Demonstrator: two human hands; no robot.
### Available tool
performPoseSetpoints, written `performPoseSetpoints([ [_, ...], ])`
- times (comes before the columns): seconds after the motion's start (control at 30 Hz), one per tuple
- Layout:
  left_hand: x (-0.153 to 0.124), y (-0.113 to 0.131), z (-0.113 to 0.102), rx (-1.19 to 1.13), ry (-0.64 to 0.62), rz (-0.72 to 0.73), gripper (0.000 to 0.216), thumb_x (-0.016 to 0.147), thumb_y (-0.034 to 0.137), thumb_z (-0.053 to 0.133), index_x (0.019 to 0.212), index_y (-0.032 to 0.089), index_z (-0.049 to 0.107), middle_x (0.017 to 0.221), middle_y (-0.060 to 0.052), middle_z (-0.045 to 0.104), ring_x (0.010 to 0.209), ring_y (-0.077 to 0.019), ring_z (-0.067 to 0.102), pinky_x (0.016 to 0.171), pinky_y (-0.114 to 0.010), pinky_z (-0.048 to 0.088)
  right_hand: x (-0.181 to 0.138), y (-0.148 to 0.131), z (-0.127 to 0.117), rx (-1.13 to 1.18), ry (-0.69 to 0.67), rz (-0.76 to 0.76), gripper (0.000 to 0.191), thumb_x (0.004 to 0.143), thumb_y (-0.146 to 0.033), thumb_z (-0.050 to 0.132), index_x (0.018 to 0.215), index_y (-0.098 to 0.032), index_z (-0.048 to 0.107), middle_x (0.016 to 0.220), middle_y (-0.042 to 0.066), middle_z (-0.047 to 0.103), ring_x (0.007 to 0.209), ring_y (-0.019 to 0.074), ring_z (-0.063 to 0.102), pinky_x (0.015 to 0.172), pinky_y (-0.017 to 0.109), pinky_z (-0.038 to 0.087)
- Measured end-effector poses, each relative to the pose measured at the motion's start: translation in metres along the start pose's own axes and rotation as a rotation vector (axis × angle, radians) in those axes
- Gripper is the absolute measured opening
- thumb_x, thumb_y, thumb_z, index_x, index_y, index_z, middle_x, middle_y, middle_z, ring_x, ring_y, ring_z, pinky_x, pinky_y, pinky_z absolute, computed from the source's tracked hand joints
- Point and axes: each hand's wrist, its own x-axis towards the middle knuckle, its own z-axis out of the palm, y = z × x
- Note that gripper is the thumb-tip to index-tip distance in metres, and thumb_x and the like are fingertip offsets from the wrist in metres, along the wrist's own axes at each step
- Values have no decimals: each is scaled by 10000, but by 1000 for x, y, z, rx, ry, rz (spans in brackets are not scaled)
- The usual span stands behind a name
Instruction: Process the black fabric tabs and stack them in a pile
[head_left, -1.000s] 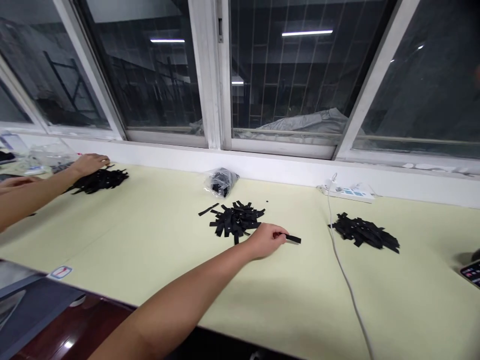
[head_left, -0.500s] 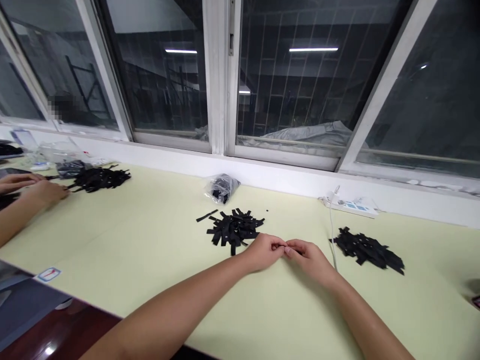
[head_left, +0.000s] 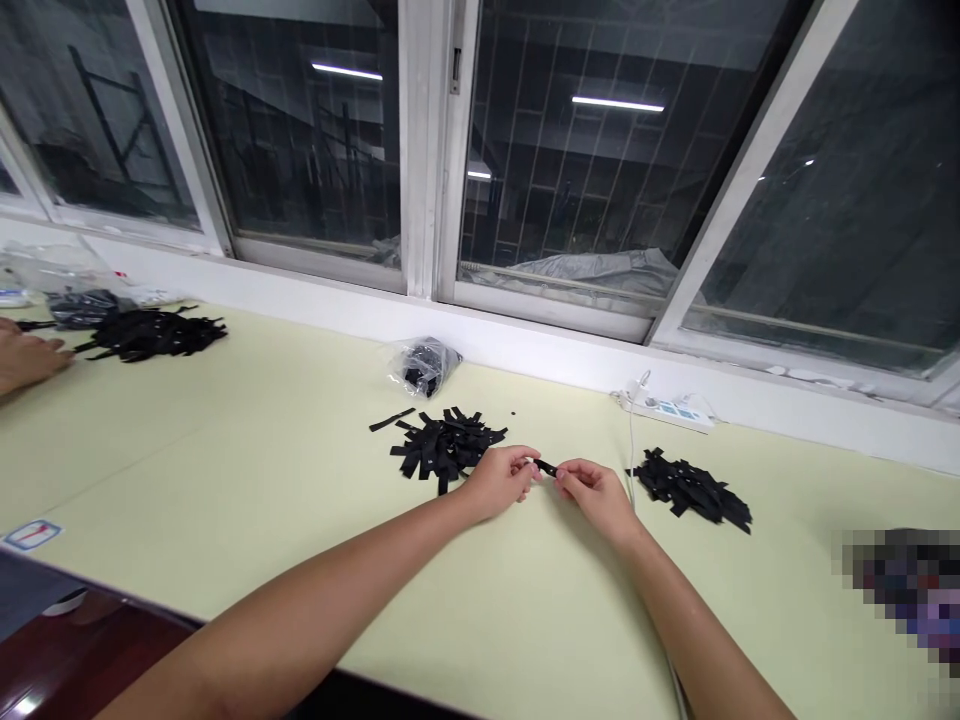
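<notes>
A short black fabric strip (head_left: 547,467) with a small pale dot on it spans the gap between my two hands, above the table. My left hand (head_left: 499,482) pinches its left end between thumb and fingers. At the other end, my right hand (head_left: 602,494) grips it the same way. Just left of my left hand, and partly behind it, lies a loose pile of black strips (head_left: 448,443), some with small light spots. To the right of my right hand is a second black pile (head_left: 694,487), lying more closely together.
A clear bag with black contents (head_left: 427,367) stands behind the nearer pile. One strip (head_left: 391,420) lies apart. A power strip (head_left: 667,408) sits by the wall, its white cable (head_left: 632,440) crossing the table. At far left, another person's hand (head_left: 30,358) is beside more black strips (head_left: 154,333).
My fingertips, which met before, have drawn apart, so the black strip now shows between them. The view has turned a little, shifting the table's contents leftward. A blurred-out patch has appeared at right.
</notes>
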Motion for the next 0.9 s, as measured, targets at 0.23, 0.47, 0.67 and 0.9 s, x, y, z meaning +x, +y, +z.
performPoseSetpoints([
  [0.23,2,-1,-2,6,-3,50,198,889,332,572,969,158,617,850,-53,702,565,-95,574,526,-228,480,4,-1,-3,105,32,59,405,610,-526,783,794,-186,663,747,27,648,660,152,571,698,305,495],
  [0.47,4,5,-13,259,31,118,363,938,428,511,830,148,716,749,-29,665,626,-127,556,585,-248,445,6,2,-4,113,135,83,475,590,-558,765,862,-192,630,777,15,645,600,146,579,625,309,493],
  [0.67,2,6,-11,306,4,248,285,913,389,597,998,197,790,891,-55,674,860,-172,628,801,-279,474,7,5,-6,77,100,67,465,607,-551,775,878,-193,655,821,43,677,632,156,604,651,318,512],
  [0.9,-1,0,-3,303,-33,184,320,877,271,623,1161,183,739,1012,-71,690,792,-147,613,738,-264,485,9,9,-7,26,60,23,480,638,-584,767,900,-190,686,758,45,665,674,179,608,672,329,509],
])
